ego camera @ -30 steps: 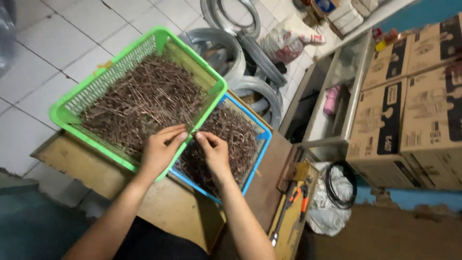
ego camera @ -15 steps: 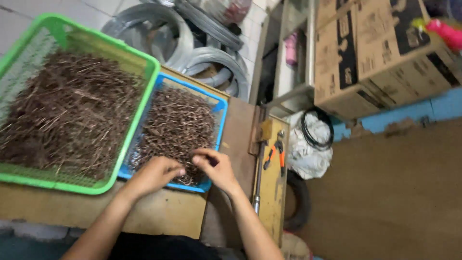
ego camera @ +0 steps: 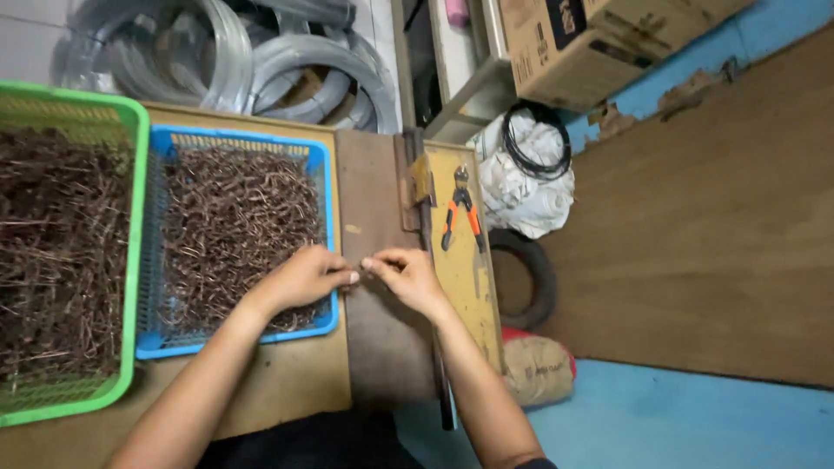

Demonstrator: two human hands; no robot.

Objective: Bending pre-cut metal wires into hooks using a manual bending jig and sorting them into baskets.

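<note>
Left hand (ego camera: 304, 276) and right hand (ego camera: 407, 276) pinch a small wire piece (ego camera: 359, 265) together just beside the blue basket (ego camera: 323, 174); a slip could prick fingertips or drop it.

Two hands: left hand (ego camera: 304, 278), right hand (ego camera: 408, 276). Two plastic baskets: one green basket (ego camera: 132, 217), one blue basket (ego camera: 326, 217), each full of brown wire pieces, too many to count. One pair of orange-handled pliers (ego camera: 461, 208). Several grey wire coils (ego camera: 261, 61). Two cardboard boxes (ego camera: 565, 43). One white bag (ego camera: 530, 195).
</note>
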